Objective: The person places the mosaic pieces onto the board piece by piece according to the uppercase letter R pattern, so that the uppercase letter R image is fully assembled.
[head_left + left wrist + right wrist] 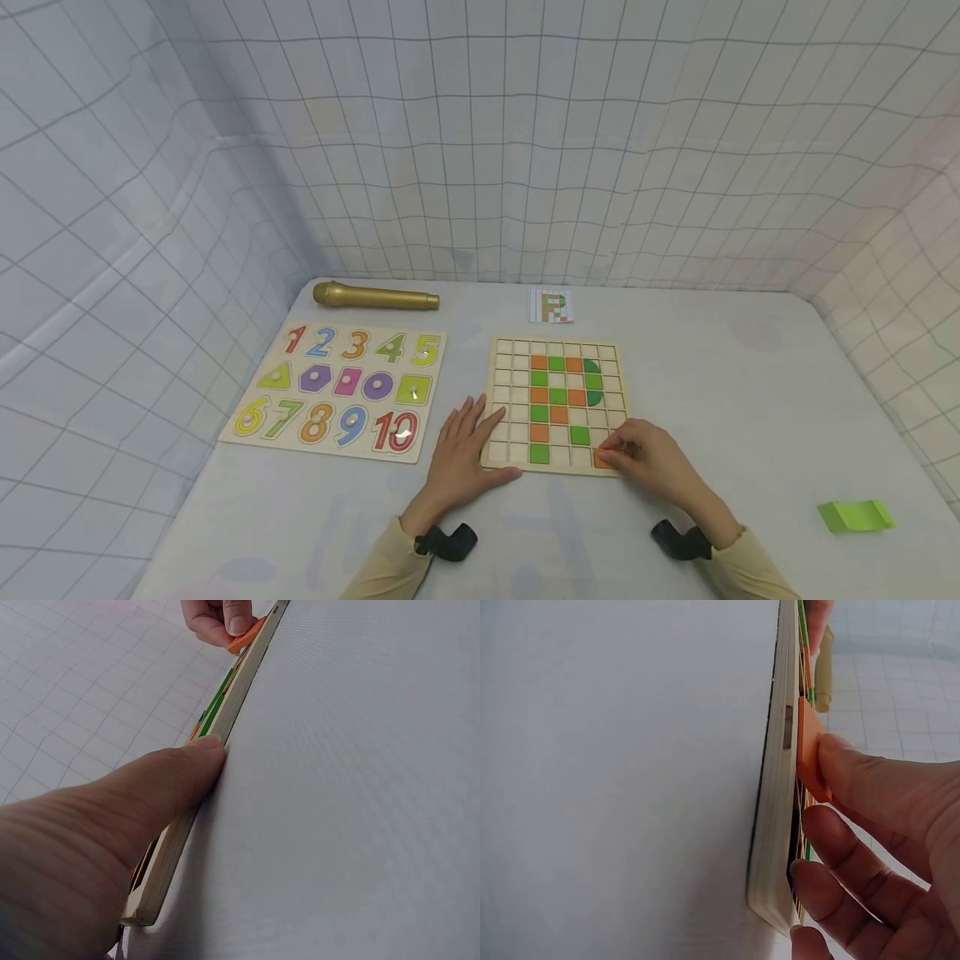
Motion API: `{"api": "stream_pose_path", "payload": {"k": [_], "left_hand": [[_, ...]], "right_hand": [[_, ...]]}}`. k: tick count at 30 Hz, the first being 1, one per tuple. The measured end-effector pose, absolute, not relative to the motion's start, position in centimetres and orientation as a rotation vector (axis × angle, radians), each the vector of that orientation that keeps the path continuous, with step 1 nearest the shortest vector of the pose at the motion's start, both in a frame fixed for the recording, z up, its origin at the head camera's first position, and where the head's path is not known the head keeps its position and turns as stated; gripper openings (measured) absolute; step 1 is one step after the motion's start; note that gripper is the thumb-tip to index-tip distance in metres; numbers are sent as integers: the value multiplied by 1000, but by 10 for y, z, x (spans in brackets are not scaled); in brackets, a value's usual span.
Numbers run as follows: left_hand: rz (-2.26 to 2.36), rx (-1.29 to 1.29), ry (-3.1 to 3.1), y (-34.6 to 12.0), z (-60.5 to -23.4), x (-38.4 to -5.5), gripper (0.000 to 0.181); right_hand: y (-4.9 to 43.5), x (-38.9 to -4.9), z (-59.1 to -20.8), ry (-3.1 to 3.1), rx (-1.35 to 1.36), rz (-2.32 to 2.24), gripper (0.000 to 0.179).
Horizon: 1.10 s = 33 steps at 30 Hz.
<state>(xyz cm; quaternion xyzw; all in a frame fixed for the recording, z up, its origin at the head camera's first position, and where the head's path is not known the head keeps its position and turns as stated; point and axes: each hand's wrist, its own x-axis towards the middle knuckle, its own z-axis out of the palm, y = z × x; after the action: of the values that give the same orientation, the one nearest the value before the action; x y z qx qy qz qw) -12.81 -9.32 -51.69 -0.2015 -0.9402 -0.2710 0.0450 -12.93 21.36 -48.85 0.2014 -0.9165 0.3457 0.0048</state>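
A wooden grid board lies on the table, with orange and green tiles forming a letter-like pattern in its cells. My right hand pinches an orange square tile between thumb and fingers. That tile is tilted over the board's front row, near the right corner. At the left side of the board rests my left hand, fingers spread and straight along the edge. Its thumb presses the front edge of the board.
Left of the board lies a number and shape puzzle. Behind it is a gold microphone. A small pattern card sits beyond the board. A bright green block stands far right. Grid-patterned cloth walls surround the table.
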Motion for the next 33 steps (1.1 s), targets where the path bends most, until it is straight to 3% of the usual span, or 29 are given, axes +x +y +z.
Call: {"api": "stream_pose_path", "payload": {"k": [33], "left_hand": [[-825, -617, -2872, -93, -516, -128, 86]], "right_hand": [[214, -131, -486, -2965, 574, 970, 9]]}}
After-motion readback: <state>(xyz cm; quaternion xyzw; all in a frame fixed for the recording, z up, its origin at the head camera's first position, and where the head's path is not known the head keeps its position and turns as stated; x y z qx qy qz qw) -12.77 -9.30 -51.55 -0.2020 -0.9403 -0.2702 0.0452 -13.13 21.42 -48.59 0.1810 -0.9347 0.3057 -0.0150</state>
